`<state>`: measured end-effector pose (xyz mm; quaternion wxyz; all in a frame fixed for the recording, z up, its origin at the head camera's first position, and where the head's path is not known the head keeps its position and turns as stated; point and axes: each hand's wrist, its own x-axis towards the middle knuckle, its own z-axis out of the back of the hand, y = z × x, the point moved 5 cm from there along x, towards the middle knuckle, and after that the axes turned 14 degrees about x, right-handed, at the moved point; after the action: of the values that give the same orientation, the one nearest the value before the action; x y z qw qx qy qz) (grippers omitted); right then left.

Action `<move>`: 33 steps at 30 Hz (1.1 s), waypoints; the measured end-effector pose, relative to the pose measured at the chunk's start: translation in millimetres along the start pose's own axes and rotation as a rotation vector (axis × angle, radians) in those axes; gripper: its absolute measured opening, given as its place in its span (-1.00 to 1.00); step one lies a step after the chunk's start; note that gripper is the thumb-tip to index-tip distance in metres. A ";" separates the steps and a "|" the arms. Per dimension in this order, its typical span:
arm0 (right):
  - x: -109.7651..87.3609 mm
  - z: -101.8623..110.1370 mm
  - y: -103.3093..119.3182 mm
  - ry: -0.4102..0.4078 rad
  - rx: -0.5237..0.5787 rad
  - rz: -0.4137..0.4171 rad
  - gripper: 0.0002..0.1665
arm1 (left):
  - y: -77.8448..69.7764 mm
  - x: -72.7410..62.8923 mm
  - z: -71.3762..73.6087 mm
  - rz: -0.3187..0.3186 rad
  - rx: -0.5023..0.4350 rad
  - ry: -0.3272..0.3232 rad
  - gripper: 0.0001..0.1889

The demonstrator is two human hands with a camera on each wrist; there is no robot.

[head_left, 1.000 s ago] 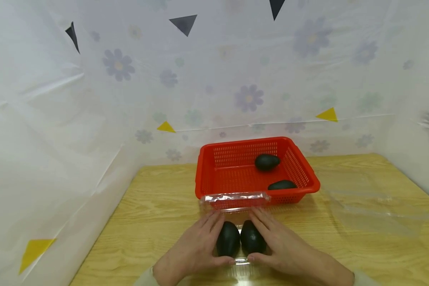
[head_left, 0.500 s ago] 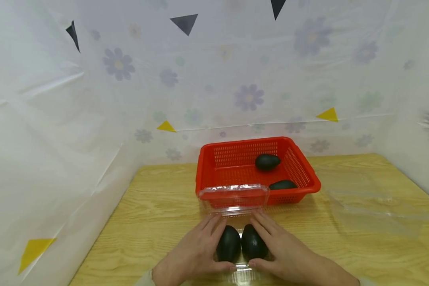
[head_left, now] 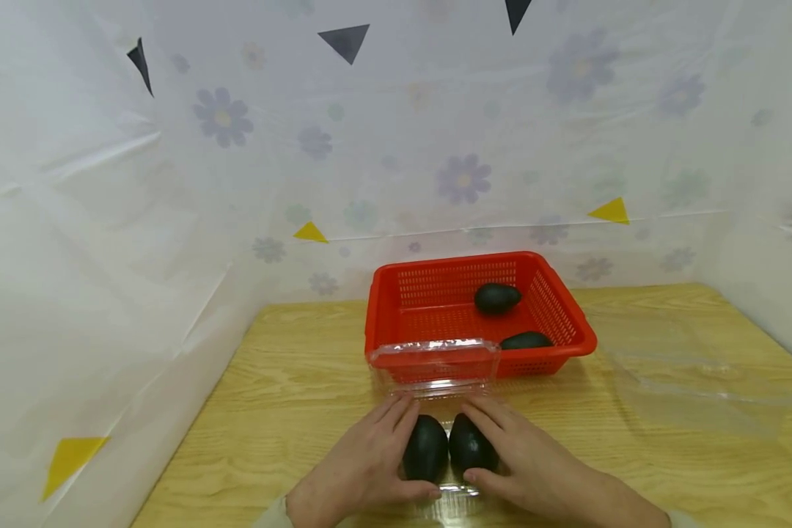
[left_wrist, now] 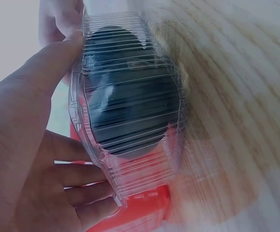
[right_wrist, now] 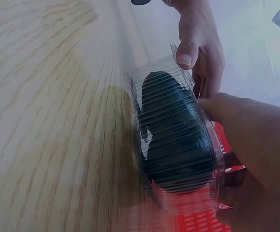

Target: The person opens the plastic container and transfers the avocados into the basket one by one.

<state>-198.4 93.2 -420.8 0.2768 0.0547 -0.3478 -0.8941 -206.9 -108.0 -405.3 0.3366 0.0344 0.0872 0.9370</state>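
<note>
Two dark avocados, a left one (head_left: 425, 449) and a right one (head_left: 471, 444), lie side by side in a clear plastic clamshell box on the table. Its hinged lid (head_left: 435, 361) stands raised at the far side. My left hand (head_left: 368, 456) holds the box from the left, thumb along the near rim and fingers toward the far side. From the right, my right hand (head_left: 534, 460) holds it the same way. Through the ribbed box wall (left_wrist: 142, 176) in the left wrist view, the avocados show dark; the right wrist view shows an avocado (right_wrist: 176, 130) behind the plastic too.
Behind the lid stands a red perforated basket (head_left: 429, 323) with an avocado (head_left: 497, 299) at its back and another avocado (head_left: 526, 340) near its front wall. Clear plastic packaging (head_left: 693, 385) lies on the wooden table (head_left: 290, 381) at right. A patterned curtain (head_left: 396, 147) closes the back.
The box and both hands shifted slightly toward me during the first half second, and the lid came to stand more upright. Since then the hands have hardly moved.
</note>
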 end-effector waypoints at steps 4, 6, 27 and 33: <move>0.9 1.5 4.2 -0.063 -0.051 0.074 -0.14 | -0.7 0.6 0.7 0.009 -0.003 0.010 0.11; 2.2 2.4 6.3 -0.086 -0.065 0.100 -0.20 | -0.8 1.2 1.2 0.010 0.007 0.011 0.11; 12.8 5.9 18.2 -0.022 -0.120 0.140 -0.40 | -1.1 2.9 -0.4 0.021 0.023 0.030 0.11; 18.1 5.3 19.5 0.025 -0.175 0.141 -0.34 | -0.3 3.5 -0.7 0.025 0.006 0.049 0.11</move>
<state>-206.2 74.9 -402.5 0.3471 0.0166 -0.2678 -0.8986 -209.5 -105.7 -406.1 0.3225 0.0138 0.0979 0.9414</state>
